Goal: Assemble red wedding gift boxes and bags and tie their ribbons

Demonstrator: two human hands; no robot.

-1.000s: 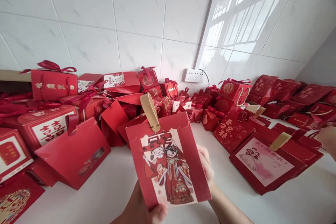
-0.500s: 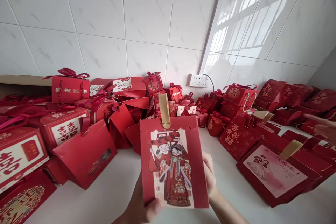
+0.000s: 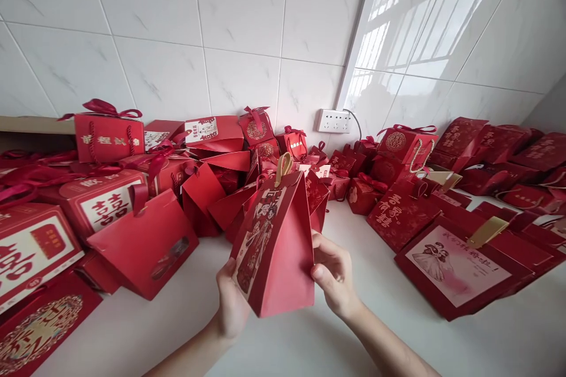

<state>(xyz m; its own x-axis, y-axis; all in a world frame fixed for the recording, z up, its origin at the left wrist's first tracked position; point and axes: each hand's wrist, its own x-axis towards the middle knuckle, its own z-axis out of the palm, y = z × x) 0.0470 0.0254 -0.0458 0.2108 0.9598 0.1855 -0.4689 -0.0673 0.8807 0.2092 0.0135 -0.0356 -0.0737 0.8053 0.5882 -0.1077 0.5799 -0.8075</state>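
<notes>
Between my two hands is a red gift box [image 3: 289, 265] with a cartoon couple on one face and a gold ribbon loop on top. It is turned so that a plain, tapering side faces me. My left hand [image 3: 232, 297] grips its printed face near the lower left edge, thumb on the card. My right hand [image 3: 333, 271] holds the right edge with thumb and bent fingers; some fingertips are hidden behind the box. Left of it on the white table stands a plain red box [image 3: 141, 247] with an oval window.
Red boxes crowd the left, including a white-panelled one [image 3: 33, 247] and a ribboned one [image 3: 109, 138]. To the right lies a red box with a pink couple card [image 3: 455, 265]. A power strip [image 3: 335, 121] sits by the tiled wall [image 3: 239, 6].
The gift box has turned from its printed front to its plain side. My right hand has come into fuller view at its right edge. A hand at the far right is gone.
</notes>
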